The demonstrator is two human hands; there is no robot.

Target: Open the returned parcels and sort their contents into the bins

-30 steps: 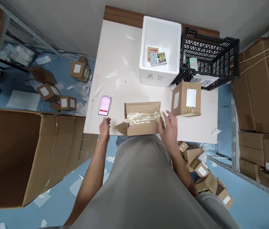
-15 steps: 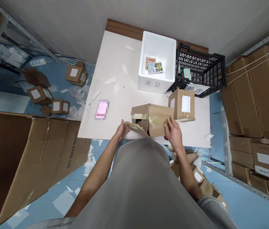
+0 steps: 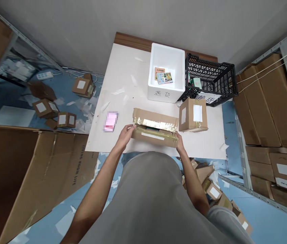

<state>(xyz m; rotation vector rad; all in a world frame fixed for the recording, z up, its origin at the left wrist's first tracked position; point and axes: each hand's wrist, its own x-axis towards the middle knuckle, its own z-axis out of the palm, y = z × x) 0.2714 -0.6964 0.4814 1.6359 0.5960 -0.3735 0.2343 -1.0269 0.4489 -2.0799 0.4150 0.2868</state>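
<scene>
A taped cardboard box (image 3: 156,139) lies at the table's near edge, its long flaps parted along the top. Through the gap something dark green shows, too little to name. My left hand (image 3: 126,136) grips the box's left end, fingers at the flap corner. At the opposite end my right hand (image 3: 180,141) is closed on the right side, its fingers partly hidden by the cardboard. Just beyond it to the right stands a second closed cardboard box (image 3: 193,115) with white labels.
A white foam box (image 3: 166,93) holding small booklets and a black plastic crate (image 3: 210,76) stand at the table's back. A blurred pink item (image 3: 111,121) lies left on the white table (image 3: 119,71). A big open carton (image 3: 57,162) stands left; stacked cartons (image 3: 265,105) fill the right shelf.
The box has been turned so its long opening faces up, with the flaps parted. My left hand has shifted from a loose flap to the box's left end; my right hand grips lower.
</scene>
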